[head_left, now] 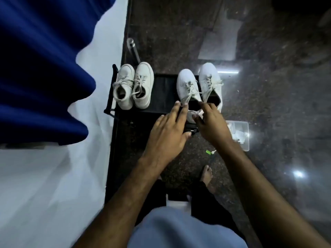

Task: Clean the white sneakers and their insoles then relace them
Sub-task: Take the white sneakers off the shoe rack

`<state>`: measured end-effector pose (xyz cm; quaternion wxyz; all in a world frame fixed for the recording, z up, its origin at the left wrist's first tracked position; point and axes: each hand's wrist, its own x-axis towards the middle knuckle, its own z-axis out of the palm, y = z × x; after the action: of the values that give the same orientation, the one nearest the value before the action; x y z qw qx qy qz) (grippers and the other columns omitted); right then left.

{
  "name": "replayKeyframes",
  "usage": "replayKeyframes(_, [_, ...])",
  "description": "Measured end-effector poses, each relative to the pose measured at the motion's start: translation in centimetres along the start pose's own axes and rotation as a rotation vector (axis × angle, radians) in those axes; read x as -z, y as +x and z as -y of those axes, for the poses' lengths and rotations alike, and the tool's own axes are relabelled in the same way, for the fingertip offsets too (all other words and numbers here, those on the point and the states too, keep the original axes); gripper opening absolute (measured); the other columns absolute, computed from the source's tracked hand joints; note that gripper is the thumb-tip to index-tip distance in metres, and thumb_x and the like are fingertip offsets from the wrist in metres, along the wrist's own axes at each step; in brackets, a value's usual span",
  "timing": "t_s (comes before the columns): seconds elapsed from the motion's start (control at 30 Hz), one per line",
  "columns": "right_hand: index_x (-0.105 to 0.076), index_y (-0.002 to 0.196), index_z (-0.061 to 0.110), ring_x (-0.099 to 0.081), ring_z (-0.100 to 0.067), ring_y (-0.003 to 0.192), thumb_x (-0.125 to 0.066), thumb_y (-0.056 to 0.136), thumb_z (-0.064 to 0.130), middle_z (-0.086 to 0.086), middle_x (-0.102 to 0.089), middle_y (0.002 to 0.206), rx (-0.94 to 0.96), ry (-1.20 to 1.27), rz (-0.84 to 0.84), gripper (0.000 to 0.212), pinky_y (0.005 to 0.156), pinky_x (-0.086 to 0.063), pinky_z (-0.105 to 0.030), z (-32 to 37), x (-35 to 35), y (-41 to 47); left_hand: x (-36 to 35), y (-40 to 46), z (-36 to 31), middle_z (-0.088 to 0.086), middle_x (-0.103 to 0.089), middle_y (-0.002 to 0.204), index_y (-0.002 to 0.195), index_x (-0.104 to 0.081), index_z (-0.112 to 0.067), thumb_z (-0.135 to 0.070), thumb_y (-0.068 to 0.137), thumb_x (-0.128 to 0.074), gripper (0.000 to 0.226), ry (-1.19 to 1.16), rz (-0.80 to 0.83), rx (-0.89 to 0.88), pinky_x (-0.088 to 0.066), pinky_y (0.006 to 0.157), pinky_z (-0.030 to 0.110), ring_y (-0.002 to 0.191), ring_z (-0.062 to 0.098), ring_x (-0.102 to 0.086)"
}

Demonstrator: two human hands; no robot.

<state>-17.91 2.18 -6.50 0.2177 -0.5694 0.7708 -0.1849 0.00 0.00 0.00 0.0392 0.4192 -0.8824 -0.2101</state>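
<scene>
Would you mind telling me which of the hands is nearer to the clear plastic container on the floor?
Right. The right hand reaches toward the heel of a white sneaker, just left of the clear plastic container. The left hand lies farther left, beyond the right one.

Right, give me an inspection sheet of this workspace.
Surface: black stand on a dark speckled floor.
Job's things: left pair of white sneakers and right pair of white sneakers, all laced.
Clutter: clear plastic box; small green item.
Grippers: left hand and right hand reach the right pair's near ends; grip unclear.
Cables: nothing seen.
Surroundings: white sheet, blue cloth.
</scene>
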Motion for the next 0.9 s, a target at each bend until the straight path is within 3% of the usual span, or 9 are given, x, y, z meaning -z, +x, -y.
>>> replayKeyframes(0.13, [-0.053,0.131,0.013,-0.064,-0.033,0.100,-0.052,0.099,0.037,-0.013,-0.065,0.119,-0.168,0.101,-0.098,0.040,0.078,-0.053,-0.043,-3.9,-1.5,2.3,-4.3,3.4,0.0,0.004,-0.013,0.167,0.159,-0.013,-0.017,-0.042,0.095,-0.059,0.083,-0.056,0.075,0.060,-0.048,0.102,0.043,0.141,0.024,-0.041])
replayKeyframes(0.23, [-0.053,0.123,0.012,-0.062,-0.041,0.096,-0.050,0.095,0.025,-0.016,-0.065,0.118,-0.231,-0.055,-0.111,0.032,0.071,-0.052,-0.045,-7.6,-3.1,4.4,-7.9,5.6,-0.2,-0.001,-0.012,0.167,0.160,-0.010,-0.020,-0.041,0.095,-0.059,0.083,-0.110,0.102,0.105,-0.051,0.099,0.041,0.143,0.020,-0.039])
replayKeyframes(0.37, [-0.053,0.128,0.015,-0.053,-0.048,0.110,-0.051,0.096,0.032,-0.011,-0.034,0.155,-0.241,-0.282,0.113,0.036,0.085,-0.050,-0.049,-11.2,-4.5,6.8,-12.7,8.7,-0.5,-0.005,-0.009,0.167,0.159,-0.011,-0.023,-0.041,0.098,-0.056,0.079,-0.129,0.167,0.164,-0.052,0.097,0.044,0.143,0.022,-0.039])
replayKeyframes(0.43, [-0.053,0.129,0.017,-0.050,-0.048,0.114,-0.051,0.098,0.033,-0.008,-0.026,0.159,-0.246,-0.334,0.222,0.036,0.088,-0.049,-0.049,-12.4,-5.0,7.4,-15.0,10.4,-0.6,-0.006,-0.008,0.167,0.159,-0.013,-0.022,-0.040,0.098,-0.056,0.077,-0.147,0.207,0.174,-0.051,0.097,0.046,0.143,0.023,-0.039])
replayKeyframes(0.53, [-0.057,0.116,0.014,-0.057,-0.045,0.102,-0.050,0.098,0.031,-0.010,-0.049,0.134,-0.187,-0.353,0.197,0.026,0.081,-0.050,-0.046,-13.2,-5.5,7.4,-17.7,12.3,-0.4,-0.005,-0.012,0.166,0.158,-0.015,-0.023,-0.039,0.097,-0.058,0.076,-0.133,0.272,0.220,-0.051,0.096,0.047,0.138,0.028,-0.045])
replayKeyframes(0.63, [-0.062,0.103,0.013,-0.062,-0.040,0.093,-0.051,0.095,0.029,-0.011,-0.058,0.107,-0.139,-0.369,0.139,0.021,0.065,-0.043,-0.039,-13.6,-5.3,7.5,-19.6,13.2,-0.4,0.003,-0.030,0.154,0.157,-0.018,-0.019,-0.034,0.097,-0.059,0.074,-0.041,0.249,0.260,-0.054,0.078,0.045,0.115,0.035,-0.061])
replayKeyframes(0.7, [-0.066,0.099,0.016,-0.064,-0.036,0.092,-0.053,0.094,0.029,-0.008,-0.060,0.102,-0.117,-0.384,0.132,0.019,0.062,-0.039,-0.035,-13.6,-4.8,7.6,-19.9,13.7,-0.4,0.008,-0.041,0.139,0.148,-0.033,-0.015,-0.025,0.098,-0.057,0.056,0.036,0.177,0.289,-0.049,0.068,0.043,0.103,0.036,-0.065])
replayKeyframes(0.77, [-0.068,0.100,0.019,-0.064,-0.034,0.092,-0.055,0.093,0.025,-0.006,-0.060,0.100,-0.090,-0.388,0.113,0.016,0.061,-0.037,-0.033,-13.4,-4.0,7.2,-19.2,14.3,-0.3,0.011,-0.049,0.127,0.130,-0.048,-0.014,-0.017,0.100,-0.050,0.029,0.106,0.136,0.321,-0.045,0.068,0.045,0.099,0.040,-0.065])
replayKeyframes(0.9, [-0.071,0.097,0.022,-0.064,-0.034,0.081,-0.061,0.089,0.022,-0.005,-0.057,0.089,-0.055,-0.406,-0.016,0.012,0.056,-0.032,-0.032,-13.3,-2.3,5.0,-16.4,14.0,-0.3,0.010,-0.059,0.112,0.113,-0.056,-0.016,-0.017,0.098,-0.051,0.016,0.171,-0.014,0.247,-0.036,0.059,0.044,0.086,0.043,-0.065])
